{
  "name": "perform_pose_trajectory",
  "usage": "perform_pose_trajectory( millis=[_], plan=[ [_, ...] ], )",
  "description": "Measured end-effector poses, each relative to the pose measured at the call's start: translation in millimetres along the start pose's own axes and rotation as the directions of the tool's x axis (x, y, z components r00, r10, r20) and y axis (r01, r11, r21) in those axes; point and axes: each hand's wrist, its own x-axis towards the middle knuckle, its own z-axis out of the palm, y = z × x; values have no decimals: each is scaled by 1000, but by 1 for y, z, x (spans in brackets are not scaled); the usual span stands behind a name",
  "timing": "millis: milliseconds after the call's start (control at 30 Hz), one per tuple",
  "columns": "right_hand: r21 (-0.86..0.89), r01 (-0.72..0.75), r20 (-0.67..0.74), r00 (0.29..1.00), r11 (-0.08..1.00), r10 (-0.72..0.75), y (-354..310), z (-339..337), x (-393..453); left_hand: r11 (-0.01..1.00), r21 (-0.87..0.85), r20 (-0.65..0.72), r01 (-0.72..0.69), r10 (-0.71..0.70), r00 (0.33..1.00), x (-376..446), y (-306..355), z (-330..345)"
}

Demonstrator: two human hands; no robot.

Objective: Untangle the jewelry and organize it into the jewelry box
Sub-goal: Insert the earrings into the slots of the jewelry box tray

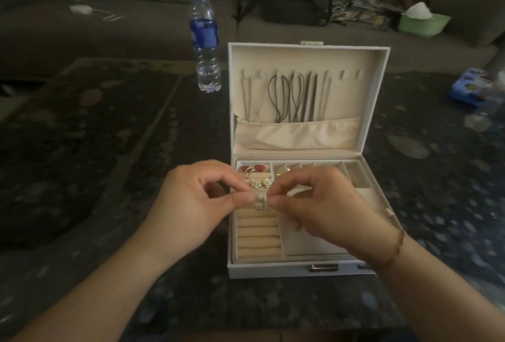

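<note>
Centrally, two hands pinch one small gold-and-pearl jewelry piece (261,201) just above the open jewelry box (308,270).

Both hands are narrowed to a fingertip pinch: the left hand (196,205) holds the piece's left edge between thumb and forefinger, and the right hand (314,205) holds its right edge the same way; what kind of piece it is cannot be told. To do this step well, the pull should probably stay light and sideways, teasing links apart rather than tugging, with the piece kept over the box so that anything dropped lands in a compartment. Counted: one box on the counter (109,177); beyond the fingertips, two red pieces (252,169) in one rear compartment and two pale flower-shaped pieces (261,183) beside it; several dark cords (295,95) hanging in the lid, number unclear; beneath the hands, one bank of ring rolls (258,235); beyond the left hand, one water bottle (205,41).
</note>
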Motion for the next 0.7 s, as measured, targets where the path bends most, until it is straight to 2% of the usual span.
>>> perform_pose_trajectory(
  millis=[167, 300, 567, 700],
  plan=[
    [-175, -78, -8, 997, 981, 78, 5, 6, 3, 996, 59, 60, 71, -75, 995, 0, -9, 1],
    [-353, -40, -115, 993, 935, -1, 9, 14, 5, 990, 112, 77, 84, -92, 993, -3, -9, 3],
    [-329, -101, -109, 992, 939, 68, 8, 15, 6, 980, 197, 75, 38, -53, 996, -7, -10, 6],
    [-418, -113, -150, 987, 901, 54, 9, 17, 6, 970, 244, 88, -14, -7, 996, -9, -9, 8]
  ],
)
